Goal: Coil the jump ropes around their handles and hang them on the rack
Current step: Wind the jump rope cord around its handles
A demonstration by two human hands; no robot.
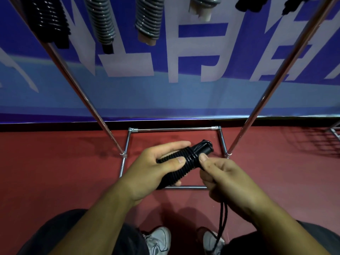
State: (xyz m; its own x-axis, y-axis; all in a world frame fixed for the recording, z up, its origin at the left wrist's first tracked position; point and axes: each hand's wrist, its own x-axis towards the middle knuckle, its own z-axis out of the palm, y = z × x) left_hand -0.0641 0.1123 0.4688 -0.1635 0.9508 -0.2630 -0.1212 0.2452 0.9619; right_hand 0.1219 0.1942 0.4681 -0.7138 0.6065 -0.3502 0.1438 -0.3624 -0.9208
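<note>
My left hand (152,170) grips a pair of black jump-rope handles (181,163) with black cord wound tightly round most of their length. The bare handle ends (207,147) stick out to the upper right. My right hand (226,178) pinches the loose black cord right beside the wound part, and a doubled length of that cord (222,225) hangs down from my fist toward my shoes. Several coiled jump ropes hang from the rack at the top: a black one (49,21), two grey ones (102,21) (149,17), and others cut off by the frame edge.
The chrome rack's two slanted poles (82,92) (279,76) frame the hands, and its rectangular base (174,129) lies on the red floor under them. A blue banner with white lettering (184,61) fills the wall behind. My white shoes (160,240) show at the bottom.
</note>
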